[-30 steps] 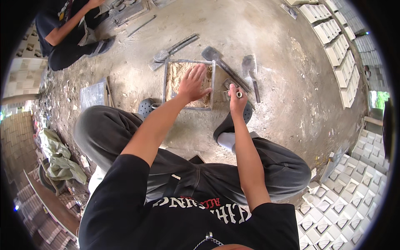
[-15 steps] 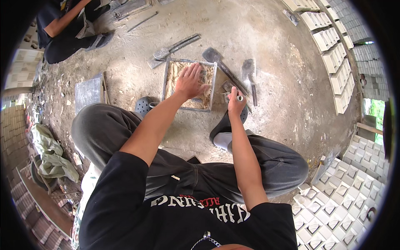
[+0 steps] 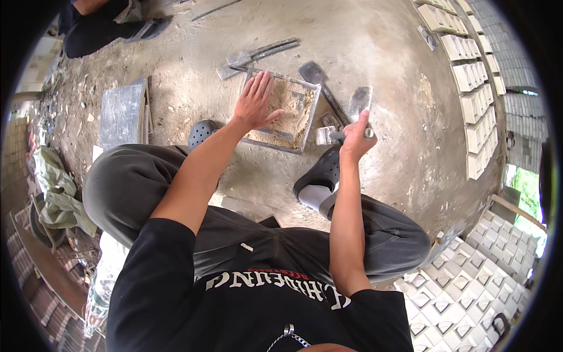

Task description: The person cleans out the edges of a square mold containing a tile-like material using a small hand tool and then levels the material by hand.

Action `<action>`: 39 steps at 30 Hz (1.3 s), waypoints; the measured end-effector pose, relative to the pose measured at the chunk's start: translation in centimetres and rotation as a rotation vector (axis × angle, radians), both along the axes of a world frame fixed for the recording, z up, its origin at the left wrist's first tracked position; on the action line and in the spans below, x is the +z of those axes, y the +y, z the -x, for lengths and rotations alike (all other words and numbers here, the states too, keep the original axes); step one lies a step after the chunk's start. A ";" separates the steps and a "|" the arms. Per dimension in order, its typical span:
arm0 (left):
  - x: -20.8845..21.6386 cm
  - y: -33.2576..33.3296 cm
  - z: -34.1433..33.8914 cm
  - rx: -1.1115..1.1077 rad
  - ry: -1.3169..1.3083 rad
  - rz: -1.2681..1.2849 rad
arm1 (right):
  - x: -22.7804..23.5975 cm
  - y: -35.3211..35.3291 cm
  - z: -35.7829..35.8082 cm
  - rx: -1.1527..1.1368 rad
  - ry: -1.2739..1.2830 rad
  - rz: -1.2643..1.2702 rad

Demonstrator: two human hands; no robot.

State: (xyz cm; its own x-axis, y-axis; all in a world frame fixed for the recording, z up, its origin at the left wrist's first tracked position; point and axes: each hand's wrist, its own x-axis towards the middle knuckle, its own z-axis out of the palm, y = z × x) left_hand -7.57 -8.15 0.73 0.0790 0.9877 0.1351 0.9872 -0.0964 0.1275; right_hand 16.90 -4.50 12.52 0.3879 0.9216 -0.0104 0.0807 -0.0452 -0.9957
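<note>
A square dark metal mould frame (image 3: 311,122) lies on the floor in front of me, with crumbly tan mix (image 3: 282,116) and several dark bars inside. My left hand (image 3: 252,104) rests over the left part of it, palm down and fingers stretched out. Right of the frame, my right hand (image 3: 358,139) is closed round the handle of a small trowel (image 3: 325,135), whose pale flat blade points left toward the frame. Beyond that hand lie a long-handled dark trowel (image 3: 314,73) and another flat-bladed tool (image 3: 360,98), its handle partly hidden.
Metal bars (image 3: 274,49) lie behind the frame. Flat grey boards (image 3: 122,111) lean at the left. My clog-shod feet (image 3: 202,134) flank the frame. Pale block rows (image 3: 472,105) and patterned blocks (image 3: 463,293) stand right. Another person's leg (image 3: 99,39) shows far left.
My right hand has moved right, bringing the trowel's blade into view beside the frame. My left hand has shifted from the middle of the mix to its left side. The whole view has shifted.
</note>
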 end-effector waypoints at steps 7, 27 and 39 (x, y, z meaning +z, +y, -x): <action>-1.2 -2.2 -0.2 -0.147 -0.128 0.115 | 6.1 0.4 6.2 -0.013 0.092 -0.074; 1.3 -7.1 -3.5 0.493 -0.421 0.258 | 3.8 -4.2 11.1 0.473 0.114 -0.136; 0.1 -8.2 -4.4 -0.038 -0.155 0.187 | 5.1 -2.4 9.7 0.505 0.228 -0.255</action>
